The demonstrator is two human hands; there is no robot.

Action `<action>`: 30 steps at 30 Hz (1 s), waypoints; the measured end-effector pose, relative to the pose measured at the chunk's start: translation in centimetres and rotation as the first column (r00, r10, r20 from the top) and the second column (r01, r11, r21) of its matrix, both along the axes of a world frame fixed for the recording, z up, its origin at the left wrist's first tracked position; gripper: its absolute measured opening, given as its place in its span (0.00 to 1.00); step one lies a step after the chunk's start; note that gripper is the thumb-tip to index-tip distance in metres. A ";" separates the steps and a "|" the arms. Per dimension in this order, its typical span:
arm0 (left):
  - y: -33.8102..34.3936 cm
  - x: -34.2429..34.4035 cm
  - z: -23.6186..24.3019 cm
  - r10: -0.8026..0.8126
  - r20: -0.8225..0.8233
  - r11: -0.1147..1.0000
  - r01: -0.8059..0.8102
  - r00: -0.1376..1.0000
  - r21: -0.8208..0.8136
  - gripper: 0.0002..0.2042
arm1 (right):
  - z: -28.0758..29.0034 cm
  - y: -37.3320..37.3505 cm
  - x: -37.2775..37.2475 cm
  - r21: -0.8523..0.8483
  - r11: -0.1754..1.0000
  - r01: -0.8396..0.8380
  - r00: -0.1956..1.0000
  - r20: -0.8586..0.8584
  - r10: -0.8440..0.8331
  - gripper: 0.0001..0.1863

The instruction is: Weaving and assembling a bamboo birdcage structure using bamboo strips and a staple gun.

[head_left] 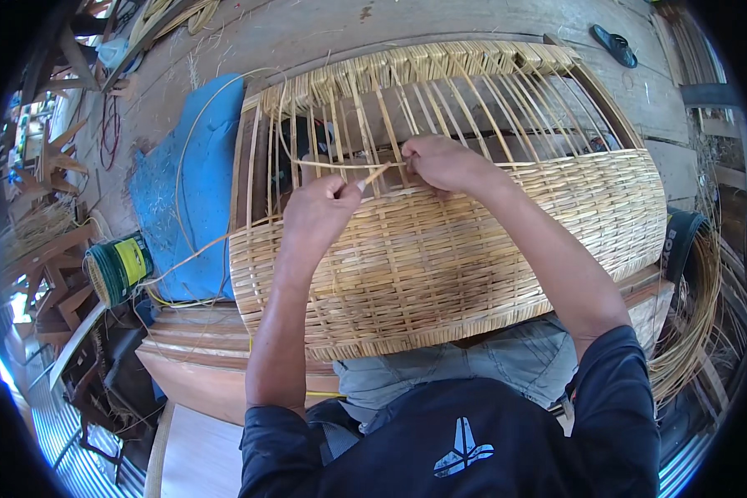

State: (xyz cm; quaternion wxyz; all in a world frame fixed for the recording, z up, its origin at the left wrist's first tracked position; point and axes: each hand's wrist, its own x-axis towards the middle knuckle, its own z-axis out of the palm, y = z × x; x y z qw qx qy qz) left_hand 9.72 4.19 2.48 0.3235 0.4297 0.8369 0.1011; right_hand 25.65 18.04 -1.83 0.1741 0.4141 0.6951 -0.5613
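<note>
L hand (318, 207) gripping cane end (378, 173), R hand (448, 164) pinching strand (332, 166), woven panel (440, 270), green bucket (131, 259) off L edge, contents unclear, dk bucket (681, 236), cane coil (695, 324) off R edge

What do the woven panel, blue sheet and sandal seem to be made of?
Woven panel: probably rattan or similar cane, seemingly unvarnished; its slender tan weave varies in tone.
Blue sheet: plastic or fabric, unclear which; mostly matte, with creases and pale marks.
Sandal: likely rubber or foam, judging by its dark, moulded look.
</note>
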 end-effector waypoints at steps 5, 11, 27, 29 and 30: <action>0.6 0.5 -1.4 -0.135 -0.112 0.989 0.127 0.985 -0.073 0.19 | -2.3 0.7 -1.6 0.129 0.990 -0.054 0.998 -0.013 0.056 0.13; 3.2 1.4 -2.0 -0.266 -0.075 0.956 0.252 0.961 -0.152 0.18 | -3.2 2.1 -2.5 0.021 0.996 -0.087 0.996 0.004 0.087 0.10; 2.6 2.0 -3.4 -0.143 0.116 0.989 0.139 0.983 0.042 0.15 | 0.5 4.1 2.0 0.262 0.907 -0.330 0.939 -0.004 0.343 0.10; 1.9 1.8 -3.4 -0.218 0.075 0.973 0.212 0.973 0.088 0.13 | 1.2 4.2 2.3 0.173 0.938 -0.301 0.953 0.032 0.300 0.10; 1.6 1.7 -3.4 -0.257 0.048 0.961 0.250 0.965 0.114 0.12 | 1.4 4.3 2.2 0.147 0.953 -0.265 0.964 0.046 0.261 0.10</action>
